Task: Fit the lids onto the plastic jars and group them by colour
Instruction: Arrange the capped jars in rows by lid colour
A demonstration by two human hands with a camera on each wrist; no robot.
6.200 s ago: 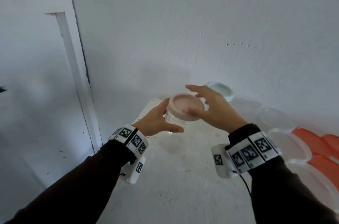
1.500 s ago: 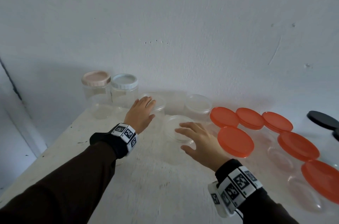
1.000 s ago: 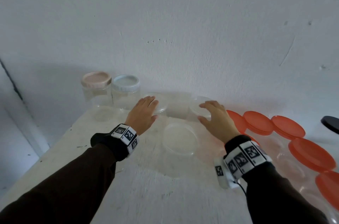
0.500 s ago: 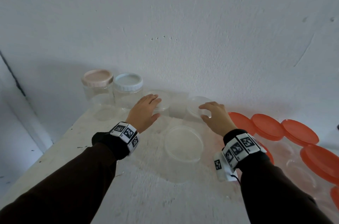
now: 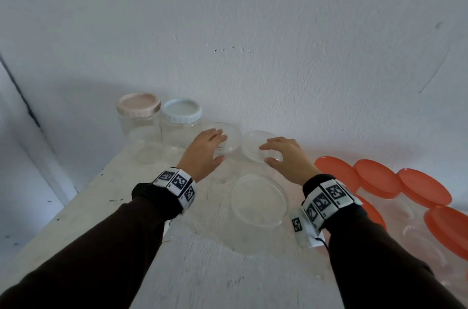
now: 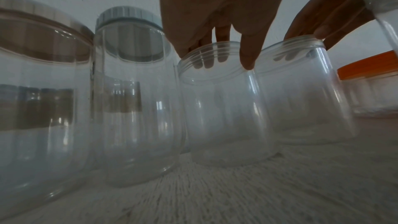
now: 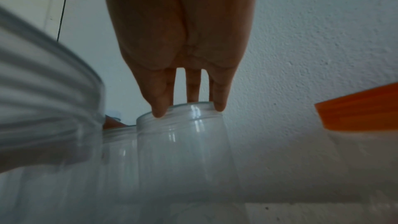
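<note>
Both hands work at the back of the white desk, each on the mouth of a lidless clear jar. The left hand has a grip over the rim of the left open jar, thumb down the near wall and fingers dipping inside the mouth, as the left wrist view shows; the right hand pinches the rim of the right open jar between fingertips and thumb. The two jars stand side by side, touching or nearly so, just right of the blue-lidded jar, which itself stands beside the pink-lidded jar. A third open jar sits nearer the person, between the forearms, and a cluster of orange-lidded jars fills the right side. The step in hand looks like drawing the uncapped jars together into their own group. To do it well, I would slide each jar flat along the desk instead of lifting by the thin rim, since the plastic looks light and will likely flex or tip under a one-sided pull. Keep the left jar from bumping the blue-lidded one. No loose lids are visible for these three, so I cannot tell which colour they will take.
</note>
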